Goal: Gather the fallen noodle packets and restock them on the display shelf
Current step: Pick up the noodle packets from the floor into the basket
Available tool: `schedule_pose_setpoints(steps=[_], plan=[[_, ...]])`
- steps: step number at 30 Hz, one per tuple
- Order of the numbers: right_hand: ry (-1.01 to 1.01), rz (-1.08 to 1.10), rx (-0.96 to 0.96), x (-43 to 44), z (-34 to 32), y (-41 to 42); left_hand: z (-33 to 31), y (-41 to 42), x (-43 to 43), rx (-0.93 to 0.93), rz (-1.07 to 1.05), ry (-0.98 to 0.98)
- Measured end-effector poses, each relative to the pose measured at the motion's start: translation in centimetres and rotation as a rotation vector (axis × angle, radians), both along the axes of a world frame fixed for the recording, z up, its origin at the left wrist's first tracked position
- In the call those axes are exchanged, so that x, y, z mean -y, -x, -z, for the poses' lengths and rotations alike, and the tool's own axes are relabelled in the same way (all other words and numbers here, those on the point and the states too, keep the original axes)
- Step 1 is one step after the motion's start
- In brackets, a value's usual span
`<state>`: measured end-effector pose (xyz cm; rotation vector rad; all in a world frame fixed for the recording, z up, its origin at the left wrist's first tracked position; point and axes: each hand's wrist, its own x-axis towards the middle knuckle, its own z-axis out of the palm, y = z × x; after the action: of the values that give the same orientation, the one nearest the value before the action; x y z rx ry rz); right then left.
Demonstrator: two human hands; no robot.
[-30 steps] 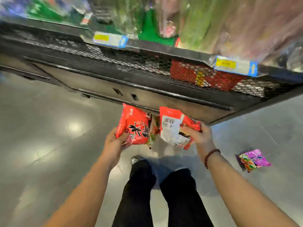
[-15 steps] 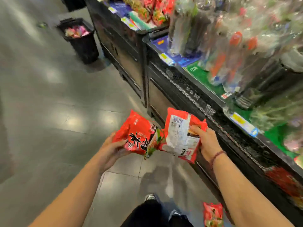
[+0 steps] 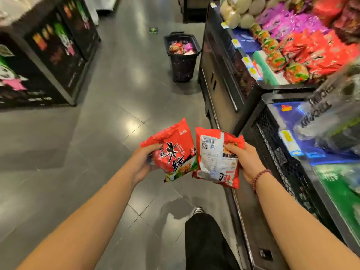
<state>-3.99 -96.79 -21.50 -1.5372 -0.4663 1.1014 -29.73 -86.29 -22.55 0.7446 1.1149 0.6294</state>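
My left hand [image 3: 143, 162] grips a red noodle packet [image 3: 176, 151] with black characters on its front. In my right hand [image 3: 246, 161] is a second red noodle packet [image 3: 216, 158], turned so its white back label and barcode face me. Both packets are held side by side at waist height over the grey floor. To the right runs the black display shelf [image 3: 259, 88]. On its far section lie rows of red noodle packets [image 3: 321, 53] and purple packets [image 3: 292, 22].
A black shopping basket [image 3: 182, 61] with mixed packets inside stands on the floor beside the shelf ahead. A dark printed display unit [image 3: 48, 55] lines the left side of the aisle. The nearer shelf section holds clear-wrapped goods [image 3: 335, 117]. My dark trouser leg and shoe [image 3: 198, 211] show below.
The view has swung from facing the shelf front to looking along the aisle. Both hands kept their packets. The fallen purple and red packets on the floor have left the view.
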Motion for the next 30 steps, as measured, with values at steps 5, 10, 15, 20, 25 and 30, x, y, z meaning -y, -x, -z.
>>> schedule_pose_setpoints(steps=[5, 10, 15, 20, 25, 30], plan=[[0.048, -0.123, -0.015, -10.4, -0.5, -4.2, -0.1, -4.2, -7.6, 0.044, -0.145, 0.047], [0.055, -0.209, -0.025, -18.9, -0.7, -6.5, 0.2, -6.9, -13.9, 0.043, -0.188, 0.130], [0.059, -0.203, -0.063, -27.2, -0.4, -8.0, 1.4, -7.2, -21.3, -0.006, -0.197, 0.155], [0.048, -0.191, -0.062, -37.3, 0.8, -9.2, 2.7, -7.3, -31.4, -0.080, -0.276, 0.181], [0.062, -0.205, -0.042, -49.3, 1.9, -8.9, 3.1, -7.5, -43.6, -0.039, -0.266, 0.208], [0.096, -0.251, 0.033, -59.6, 2.1, -7.8, 2.3, -8.5, -53.8, -0.129, -0.079, 0.229]])
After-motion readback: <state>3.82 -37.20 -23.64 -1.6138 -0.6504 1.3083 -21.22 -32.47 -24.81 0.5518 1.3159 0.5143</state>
